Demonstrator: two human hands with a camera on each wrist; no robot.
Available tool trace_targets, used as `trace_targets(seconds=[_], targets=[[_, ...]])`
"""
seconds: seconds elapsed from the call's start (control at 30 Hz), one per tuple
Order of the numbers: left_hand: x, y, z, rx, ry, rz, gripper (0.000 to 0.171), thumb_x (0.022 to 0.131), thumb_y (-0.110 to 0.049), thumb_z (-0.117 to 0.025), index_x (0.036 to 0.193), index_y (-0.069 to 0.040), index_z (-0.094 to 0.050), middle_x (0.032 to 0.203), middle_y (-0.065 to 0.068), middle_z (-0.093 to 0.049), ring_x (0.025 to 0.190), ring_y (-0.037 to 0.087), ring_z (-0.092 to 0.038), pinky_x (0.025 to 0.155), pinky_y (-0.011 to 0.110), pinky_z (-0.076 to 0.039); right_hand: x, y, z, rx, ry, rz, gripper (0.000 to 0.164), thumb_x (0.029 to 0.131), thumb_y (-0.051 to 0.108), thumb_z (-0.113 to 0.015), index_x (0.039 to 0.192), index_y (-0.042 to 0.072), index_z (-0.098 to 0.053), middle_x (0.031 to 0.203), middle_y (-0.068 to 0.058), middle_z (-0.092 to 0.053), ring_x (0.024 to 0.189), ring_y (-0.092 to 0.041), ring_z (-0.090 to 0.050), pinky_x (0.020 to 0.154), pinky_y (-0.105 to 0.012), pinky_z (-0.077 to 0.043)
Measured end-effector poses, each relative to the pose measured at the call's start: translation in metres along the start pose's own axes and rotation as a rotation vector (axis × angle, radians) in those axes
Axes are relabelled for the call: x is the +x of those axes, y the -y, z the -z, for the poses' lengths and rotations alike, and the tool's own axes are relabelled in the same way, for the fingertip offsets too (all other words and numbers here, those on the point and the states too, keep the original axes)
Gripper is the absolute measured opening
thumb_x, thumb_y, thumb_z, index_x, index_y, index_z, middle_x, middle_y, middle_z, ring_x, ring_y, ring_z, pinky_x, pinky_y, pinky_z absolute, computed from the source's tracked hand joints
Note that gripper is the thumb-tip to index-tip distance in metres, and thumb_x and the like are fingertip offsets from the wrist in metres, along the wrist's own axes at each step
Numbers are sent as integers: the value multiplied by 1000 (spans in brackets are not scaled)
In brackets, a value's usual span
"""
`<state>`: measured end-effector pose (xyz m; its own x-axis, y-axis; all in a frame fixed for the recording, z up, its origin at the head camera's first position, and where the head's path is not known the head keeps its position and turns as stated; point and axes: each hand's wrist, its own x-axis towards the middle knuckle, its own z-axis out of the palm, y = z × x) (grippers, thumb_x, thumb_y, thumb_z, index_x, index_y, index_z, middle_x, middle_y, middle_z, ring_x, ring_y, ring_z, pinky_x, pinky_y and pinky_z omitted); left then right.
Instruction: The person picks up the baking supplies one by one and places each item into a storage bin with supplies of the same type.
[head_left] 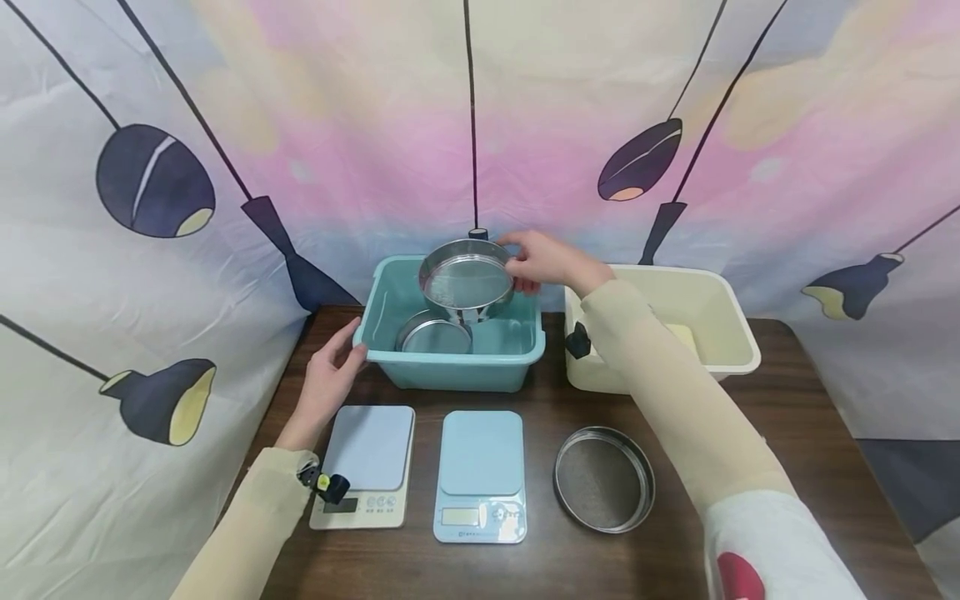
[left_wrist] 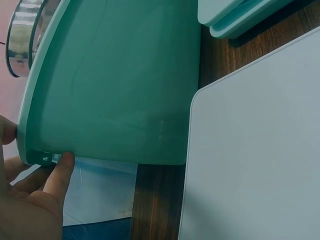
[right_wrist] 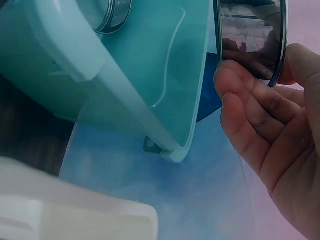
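Note:
With its thumb and fingers, my right hand (head_left: 555, 260) grips the rim of a round metal sieve (head_left: 467, 283), held up tilted above the teal plastic basin (head_left: 453, 375). In the right wrist view, the fingers (right_wrist: 235, 112) lie against the shiny side wall of that sieve (right_wrist: 250, 35). A second sieve (head_left: 435, 337) lies inside the basin, partly covered by the raised one. My left hand (head_left: 330, 379) holds the basin's left front corner; the left wrist view shows fingers and thumb about the rim there.
A white kitchen scale (head_left: 367, 454) and a light blue one (head_left: 482, 467) stand in front of the basin. To their right a third sieve (head_left: 603, 480) lies on the dark wooden table (head_left: 420, 575). At the right is a cream basin (head_left: 720, 321), partly behind my right arm. A printed curtain hangs behind.

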<state>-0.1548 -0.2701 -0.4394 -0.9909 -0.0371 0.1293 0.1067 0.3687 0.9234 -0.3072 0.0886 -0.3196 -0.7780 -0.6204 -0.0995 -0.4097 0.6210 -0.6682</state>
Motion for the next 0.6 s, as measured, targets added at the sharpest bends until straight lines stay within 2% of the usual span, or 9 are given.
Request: trace_targets(seconds=[0.17, 0.47, 0.6], targets=[[1, 0, 0, -6, -1, 1, 53, 110, -15, -51, 161, -4, -38, 154, 29, -47, 130, 42, -57, 90, 14, -56, 8, 0, -3, 13, 5, 3, 60, 101, 10, -52, 159, 2, -38, 79, -13, -74, 64, -23, -69, 62, -37, -62], [2, 1, 0, -12, -3, -6, 53, 110, -14, -51, 161, -5, -38, 155, 28, -46, 131, 42, -56, 89, 11, -55, 24, 2, -12, 29, 24, -37, 56, 102, 9, -54, 156, 1, -41, 85, -15, -75, 70, -25, -71, 71, -46, -64], [2, 1, 0, -9, -1, -5, 53, 110, -15, -51, 161, -5, -38, 155, 28, -46, 130, 42, -56, 89, 12, -55, 30, 4, -19, 21, 30, -44, 53, 103, 9, -54, 153, 1, -42, 87, -15, -75, 72, -25, -72, 71, -43, -65]])
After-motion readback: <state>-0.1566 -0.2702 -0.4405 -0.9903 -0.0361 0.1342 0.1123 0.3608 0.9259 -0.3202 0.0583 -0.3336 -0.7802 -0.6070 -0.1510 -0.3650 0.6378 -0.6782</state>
